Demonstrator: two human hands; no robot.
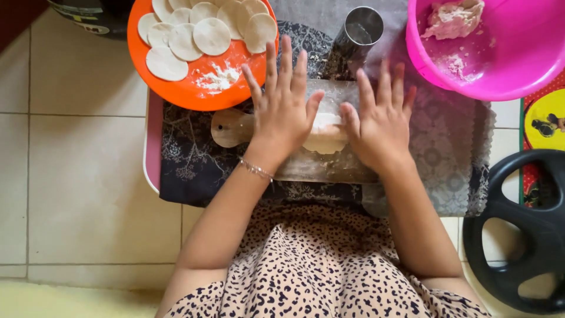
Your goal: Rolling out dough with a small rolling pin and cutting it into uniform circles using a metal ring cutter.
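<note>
Both hands lie flat with fingers spread on a rolling pin (231, 128). The left hand (283, 109) and the right hand (381, 121) press it over a piece of dough (325, 136) on a board (329, 169). An orange plate (188, 91) holds round dough circles (211, 36). A pink bowl (518, 53) sits near the right hand, with a metal cup (359, 29) beside it.

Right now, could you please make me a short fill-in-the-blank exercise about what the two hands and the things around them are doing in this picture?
1. Both the left hand and the right hand press flat on a wooden ____.
2. The round dough discs lie on a plate of ____ colour.
3. The pink bowl holds a lump of ____.
4. Between plate and bowl stands a metal ____.

Missing words: rolling pin; orange; dough; cup
</note>
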